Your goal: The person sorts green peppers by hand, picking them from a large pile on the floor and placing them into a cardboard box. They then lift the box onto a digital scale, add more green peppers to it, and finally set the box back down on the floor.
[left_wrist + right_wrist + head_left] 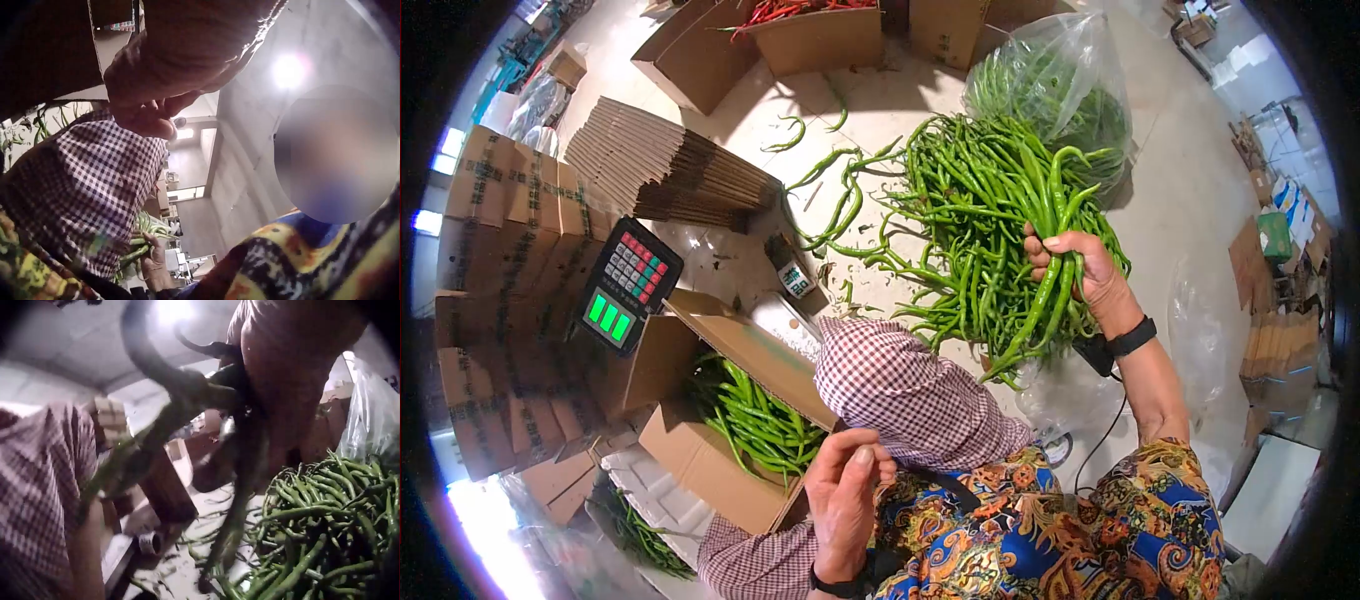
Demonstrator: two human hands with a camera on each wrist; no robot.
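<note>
Two hands are well apart. From the head view, the open box [700,465] is a good thing to look from. The left hand [845,490] is just beside the box, to the right of its near end, with its fingers bent loosely and nothing seen in them. The right hand [1082,268] is well off to the right of the box, with its fingers wrapped round a bunch of long green peppers [1032,325]. One end of the bunch points away from the person, and the other end points back and leans a bit toward the box. Some checked cloth [890,380] is between the box and the bunch. Under the bunch is a big heap [960,220], also right of the box. So the right hand has the bunch, but the left hand is nearer the box.

From the left wrist view, the left hand looks big. Dark cardboard is next to it, which may be the box. The right hand looks small and grips the peppers.

From the right wrist view, blurry peppers hang from the right hand, near the heap. The box is hard to find here, so its side cannot be told
</note>
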